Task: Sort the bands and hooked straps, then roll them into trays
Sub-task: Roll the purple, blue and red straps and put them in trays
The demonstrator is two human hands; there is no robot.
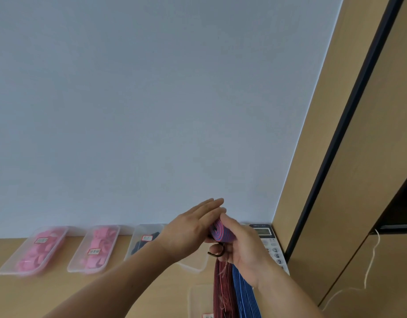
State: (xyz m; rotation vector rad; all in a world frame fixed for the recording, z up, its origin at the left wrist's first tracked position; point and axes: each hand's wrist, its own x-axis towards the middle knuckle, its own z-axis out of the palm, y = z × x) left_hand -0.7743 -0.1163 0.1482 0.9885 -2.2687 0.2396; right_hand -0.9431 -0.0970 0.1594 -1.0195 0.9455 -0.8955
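Observation:
Both hands meet above the desk around a partly rolled red and blue striped strap roll. My right hand grips the roll from the right, a dark metal hook poking out below its fingers. My left hand presses flat against the roll's left side, fingers stretched out. Two loose tails hang down from the roll: a red striped strap and a blue striped strap.
Clear trays line the wall: two with pink bands, one with dark straps, one behind my hands. Another labelled tray sits near the bottom edge. A calculator lies right, beside a wooden cabinet.

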